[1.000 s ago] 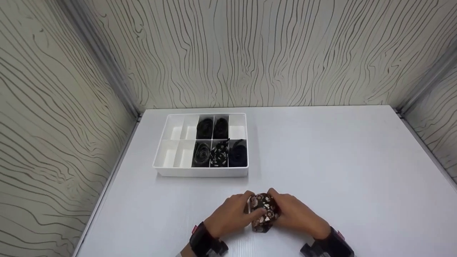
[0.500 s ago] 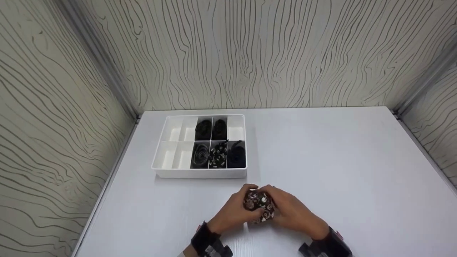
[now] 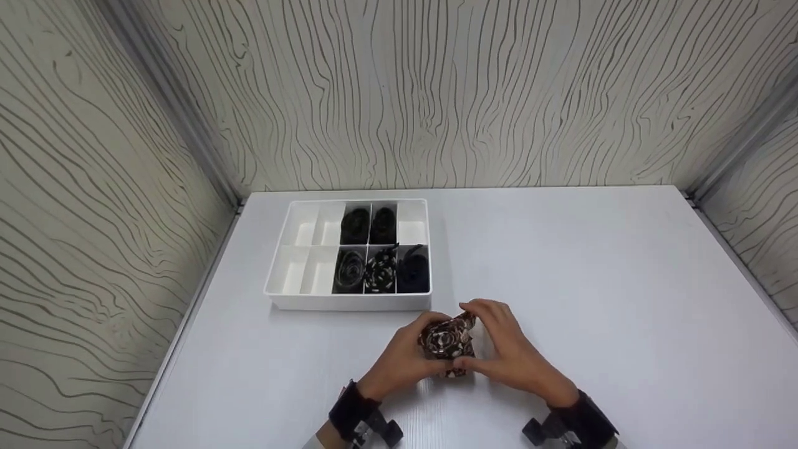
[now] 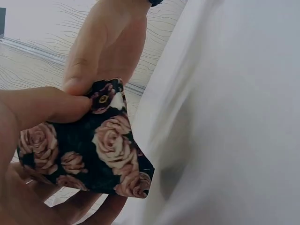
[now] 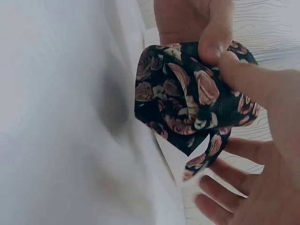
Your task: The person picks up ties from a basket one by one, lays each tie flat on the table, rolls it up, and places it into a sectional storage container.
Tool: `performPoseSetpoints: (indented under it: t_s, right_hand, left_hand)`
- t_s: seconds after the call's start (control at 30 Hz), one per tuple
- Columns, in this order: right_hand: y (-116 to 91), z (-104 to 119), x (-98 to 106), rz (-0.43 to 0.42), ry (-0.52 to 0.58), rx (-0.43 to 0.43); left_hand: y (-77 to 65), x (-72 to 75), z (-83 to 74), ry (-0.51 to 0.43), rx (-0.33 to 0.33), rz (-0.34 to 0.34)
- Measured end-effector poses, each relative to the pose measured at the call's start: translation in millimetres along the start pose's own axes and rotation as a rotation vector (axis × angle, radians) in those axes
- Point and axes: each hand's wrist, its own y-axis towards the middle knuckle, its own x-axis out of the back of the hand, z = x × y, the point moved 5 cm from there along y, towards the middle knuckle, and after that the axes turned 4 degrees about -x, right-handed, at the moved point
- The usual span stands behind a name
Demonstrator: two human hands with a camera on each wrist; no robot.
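A rolled floral necktie (image 3: pixel 444 340), dark with pink roses, is held just above the white table with its spiral side facing up in the head view. My left hand (image 3: pixel 405 358) grips the roll from the left, thumb in front and fingers behind. From the right, my right hand (image 3: pixel 514 355) presses its thumb on the front of the roll, while its fingers are at a loose tail at the back. The right wrist view shows that tail (image 5: pixel 213 150) hanging off the roll beside the right fingers. Both thumbs nearly meet on the fabric (image 4: pixel 89 145).
A white divided tray (image 3: pixel 349 302) stands beyond the hands, to the left. Several dark rolled neckties (image 3: pixel 351 272) fill its middle and right compartments, one of them black-and-white patterned (image 3: pixel 381 272). Wood-grain panels (image 3: pixel 399 93) enclose the white table (image 3: pixel 592 268) at the back and sides.
The necktie roll has turned so its spiral end faces up, and it has moved slightly away from the body. The right hand's fingers have spread from the roll toward its loose tail.
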Motion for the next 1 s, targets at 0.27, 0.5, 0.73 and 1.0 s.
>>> performPoseSetpoints:
  t_s: [0.27,0.5,0.73,1.0]
  right_hand:
    - [6,5,-2,0.052,0.158,0.031]
    - [15,12,-2,0.056,0.183,0.071]
    - [50,1,3,-0.034,0.321,-0.157]
    - [91,-8,-17,-0.038,0.285,-0.314]
  left_hand:
    - [-2.8,5.9,4.2,-0.035,0.076,0.001]
    - [2.3,20.4,-5.2,0.001,0.075,-0.069]
    - [25.0,63.6,-29.2,0.069,0.084,-0.267]
    - [76.1,113.7,-35.0,0.078,0.120,-0.478]
